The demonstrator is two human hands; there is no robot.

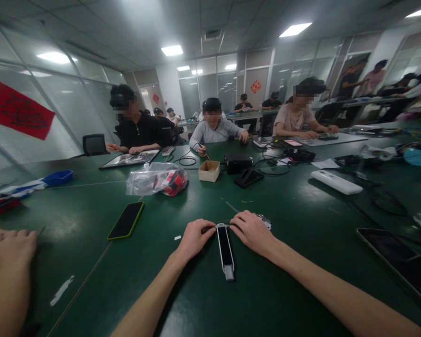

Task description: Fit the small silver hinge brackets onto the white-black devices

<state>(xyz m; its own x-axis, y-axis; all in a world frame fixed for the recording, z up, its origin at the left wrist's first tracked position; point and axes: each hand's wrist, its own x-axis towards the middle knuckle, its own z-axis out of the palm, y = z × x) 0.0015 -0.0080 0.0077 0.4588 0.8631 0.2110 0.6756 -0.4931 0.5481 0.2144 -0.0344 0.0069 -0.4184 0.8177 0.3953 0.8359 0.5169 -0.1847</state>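
Note:
A slim pen-like device with a black face, white edges and a grey end piece lies lengthwise on the green table in front of me. At its far end, my left hand is closed from the left, fingertips pinched around a small dark piece that I cannot make out. From the right, my right hand meets the same end, its fingers bent together over another dark bit, mostly hidden. Behind the right hand, a shiny silver item is partly covered. A small white scrap lies left of my left hand.
A green-edged phone, a plastic bag with red items, a small box and a white device lie beyond my hands. A dark tablet is at right. Another person's hand rests at left; co-workers sit opposite.

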